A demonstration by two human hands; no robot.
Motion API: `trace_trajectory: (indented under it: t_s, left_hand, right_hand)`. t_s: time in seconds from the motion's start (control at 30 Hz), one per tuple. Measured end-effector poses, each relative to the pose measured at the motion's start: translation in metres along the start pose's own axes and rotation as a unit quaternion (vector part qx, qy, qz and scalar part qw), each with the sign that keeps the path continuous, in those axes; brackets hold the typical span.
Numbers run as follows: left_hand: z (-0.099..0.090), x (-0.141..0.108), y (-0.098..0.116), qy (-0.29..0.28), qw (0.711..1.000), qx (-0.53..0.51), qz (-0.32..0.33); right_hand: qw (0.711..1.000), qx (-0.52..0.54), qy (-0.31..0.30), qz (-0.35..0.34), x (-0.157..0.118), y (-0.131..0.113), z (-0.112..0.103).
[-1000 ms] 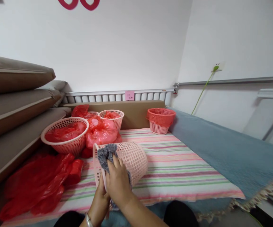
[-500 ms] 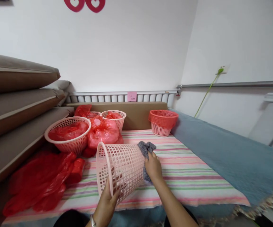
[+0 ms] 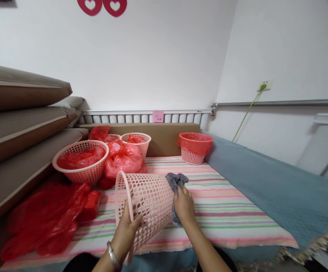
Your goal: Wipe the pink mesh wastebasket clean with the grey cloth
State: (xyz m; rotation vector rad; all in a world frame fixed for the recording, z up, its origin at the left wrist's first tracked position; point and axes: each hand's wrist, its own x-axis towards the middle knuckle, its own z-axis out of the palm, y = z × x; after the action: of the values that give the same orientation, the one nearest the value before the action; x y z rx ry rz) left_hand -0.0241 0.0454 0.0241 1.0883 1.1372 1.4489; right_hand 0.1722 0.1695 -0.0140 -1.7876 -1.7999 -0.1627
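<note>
A pink perforated plastic basket (image 3: 152, 200) lies tipped on its side in front of me, its mouth facing left. My left hand (image 3: 126, 230) grips the rim, thumb outside and the other fingers partly hidden inside. At the base end, my right hand (image 3: 184, 204) is closed on a grey cloth (image 3: 176, 182) and presses it against the basket's bottom. Part of the cloth hangs below the hand. A striped cloth (image 3: 220, 211) is spread beneath the basket.
Red plastic bags (image 3: 47, 219) lie at left, by a pink basket (image 3: 90, 172) lined with red plastic. A filled red bag (image 3: 124, 158) and another lined basket (image 3: 143, 145) stand behind. A red-topped basket (image 3: 195, 149) is at back right. Stacked cushions (image 3: 24, 124) rise at left.
My left hand has shifted slightly up and left along the rim, and the basket has turned a little. The right hand with the grey cloth stays at the base, slightly lower.
</note>
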Motion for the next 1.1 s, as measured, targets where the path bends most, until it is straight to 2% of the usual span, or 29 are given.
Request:
trace_trajectory:
  t_s: [0.13, 0.3, 0.4, 0.5, 0.63, 0.77, 0.87, 0.97, 1.03, 1.1]
  left_hand:
    - [0.000, -0.005, -0.014, -0.005, 0.999, -0.038, -0.020]
    - [-0.002, -0.009, -0.022, -0.009, 1.000, -0.018, 0.013]
    - [-0.005, -0.010, -0.021, 0.045, 0.998, 0.027, 0.039]
    - [-0.006, -0.012, -0.023, 0.081, 0.996, 0.040, 0.027]
    - [-0.003, -0.012, -0.028, 0.049, 0.998, 0.038, 0.033]
    - [-0.002, -0.012, -0.036, -0.009, 0.999, -0.029, 0.025]
    - [-0.003, -0.016, -0.043, -0.038, 0.996, -0.079, -0.001]
    - [-0.002, -0.021, -0.049, -0.045, 0.998, -0.047, 0.013]
    - [0.000, -0.024, -0.051, -0.046, 0.999, -0.016, 0.019]
    - [0.002, -0.024, -0.049, -0.046, 0.999, -0.004, 0.020]
  right_hand:
    - [0.999, 0.037, -0.016, -0.002, -0.006, -0.020, -0.011]
    - [0.982, 0.152, -0.034, -0.108, -0.041, -0.092, -0.043]
    - [0.957, 0.227, -0.047, -0.172, -0.065, -0.127, -0.060]
    - [0.945, 0.258, -0.043, -0.198, -0.078, -0.137, -0.065]
    - [0.950, 0.236, -0.022, -0.203, -0.075, -0.125, -0.054]
    - [0.966, 0.177, -0.008, -0.187, -0.049, -0.101, -0.035]
    - [0.986, 0.110, 0.000, -0.126, -0.017, -0.071, -0.018]
    - [0.998, 0.055, -0.007, -0.029, 0.009, -0.038, -0.005]
    - [0.999, 0.040, -0.015, 0.005, 0.016, -0.022, -0.001]
    - [0.999, 0.034, -0.016, 0.009, 0.016, -0.015, 0.000]
